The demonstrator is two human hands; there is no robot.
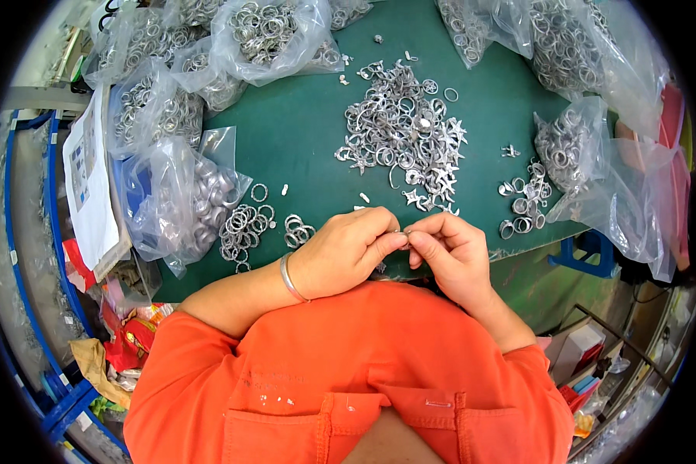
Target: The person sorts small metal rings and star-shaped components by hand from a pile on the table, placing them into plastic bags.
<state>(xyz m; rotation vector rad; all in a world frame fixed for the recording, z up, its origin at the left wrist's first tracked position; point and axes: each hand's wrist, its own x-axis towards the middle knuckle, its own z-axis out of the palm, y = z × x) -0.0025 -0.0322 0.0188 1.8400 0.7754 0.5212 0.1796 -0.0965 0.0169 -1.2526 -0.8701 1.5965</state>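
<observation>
My left hand [356, 246] and my right hand [450, 249] meet at the near edge of the green table [309, 155]. Thumb and index finger of each are pinched together, fingertips touching around a tiny piece that is mostly hidden. Just beyond them spreads a loose pile of silver-coloured metal rings and star-shaped pieces [402, 127]. Beside my left wrist lies a small group of rings [297, 230], with a larger heap of textured rings [243, 230] further left. To the right of my right hand sits another small cluster of rings [527, 203].
Clear plastic bags of rings [263, 39] crowd the far left, and more bags [564, 46] stand at the far right. A printed sheet [89, 182] hangs by the left edge, near a blue-framed rack [54, 232]. A blue stool [588, 254] stands below the table's right side.
</observation>
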